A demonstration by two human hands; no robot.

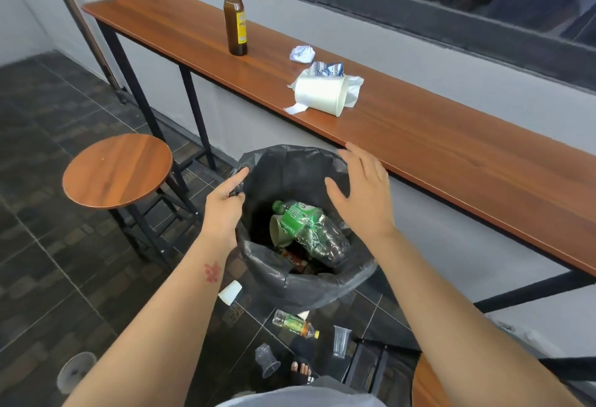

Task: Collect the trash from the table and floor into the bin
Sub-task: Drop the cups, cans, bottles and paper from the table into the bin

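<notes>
The left hand point(222, 210) is pinching the liner at the left rim of the bin point(322, 290), fingers closed on the black plastic. The right hand point(361, 194) is hovering over the right side of the bin mouth, fingers spread, holding nothing.

The bin is sitting on the floor just near of the table point(451, 155), between the stool point(117, 169) on the left and the table's near edge. Inside it, a crushed green bottle point(309, 229) is lying with its long axis running from far left to near right, cap end pointing far left; a cup is lying beside it.

Step in hand, as judged: steadying the bin and keeping the liner open before the next pickup. Keep the left-hand pinch on the rim so the liner is not slumping inward. Send the free right hand to the table trash.

On the table:
- The brown bottle point(235, 19) is standing upright, cap up.
- The paper cup point(319, 94) is lying on its side on tissue, long axis left to right, mouth pointing right.
- A crumpled wad point(301, 53) and a small carton point(329, 68) are lying just far of the cup.

On the floor, near of the bin, a small bottle point(295, 323) is lying with its cap pointing right, among clear cups point(340, 340).
</notes>
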